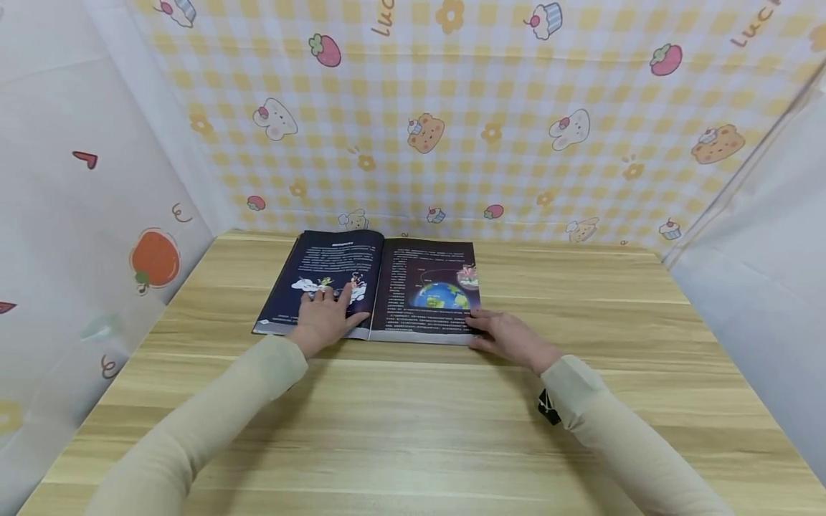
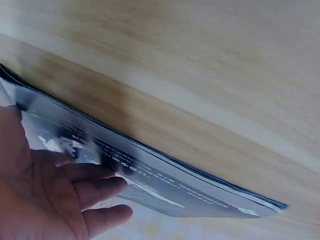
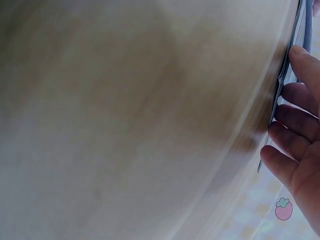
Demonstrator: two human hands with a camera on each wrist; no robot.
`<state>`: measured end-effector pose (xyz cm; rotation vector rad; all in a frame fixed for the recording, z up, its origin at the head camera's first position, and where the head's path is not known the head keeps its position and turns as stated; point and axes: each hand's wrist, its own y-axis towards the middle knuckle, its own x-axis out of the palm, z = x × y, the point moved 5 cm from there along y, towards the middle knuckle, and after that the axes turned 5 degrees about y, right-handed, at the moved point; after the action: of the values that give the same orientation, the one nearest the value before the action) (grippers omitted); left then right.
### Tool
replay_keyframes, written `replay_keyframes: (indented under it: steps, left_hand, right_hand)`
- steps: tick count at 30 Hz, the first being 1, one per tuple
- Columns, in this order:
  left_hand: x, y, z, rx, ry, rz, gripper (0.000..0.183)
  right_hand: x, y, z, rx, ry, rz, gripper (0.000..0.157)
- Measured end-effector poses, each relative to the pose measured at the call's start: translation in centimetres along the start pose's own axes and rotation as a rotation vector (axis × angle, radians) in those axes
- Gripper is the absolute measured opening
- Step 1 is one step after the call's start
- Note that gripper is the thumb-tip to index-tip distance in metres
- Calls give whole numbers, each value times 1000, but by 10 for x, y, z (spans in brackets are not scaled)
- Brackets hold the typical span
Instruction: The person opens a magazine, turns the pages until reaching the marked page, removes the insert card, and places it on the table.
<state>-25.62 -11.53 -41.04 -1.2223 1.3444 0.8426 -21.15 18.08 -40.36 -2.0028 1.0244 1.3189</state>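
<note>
An open book with dark pages lies on the wooden table. White text and a cloud scene fill its left page; a blue globe is printed on the right one. My left hand rests over the lower part of the left page, fingers spread and extended. In the left wrist view, the left hand overlaps the page. At the book's lower right edge is my right hand, its fingertips touching the edge. The right wrist view shows the right hand with fingers lined along the thin book edge.
Wood-grain table extends around the book. Behind it hangs a yellow checked cloth with cartoon prints. A white printed sheet stands at the left and a pale one at the right. A small black object sits by the right cuff.
</note>
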Motion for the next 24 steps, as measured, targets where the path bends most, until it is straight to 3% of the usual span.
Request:
replay_keyframes:
  steps: [8,16,20,24]
  left_hand:
    - [-3,-1,-2,25,53,8,58]
    - [-12,-1,14,117,110,22,46]
    - [-16,-3,28,206,86,71,44]
    - [-18,-6,48,345,-4,123,46]
  right_hand:
    - [-1,0,0,15,16,-9,45]
    - [-2,1,0,9,36,-22,43]
    - [-2,2,1,27,50,-38,44]
    - [-2,3,1,51,66,-51,45]
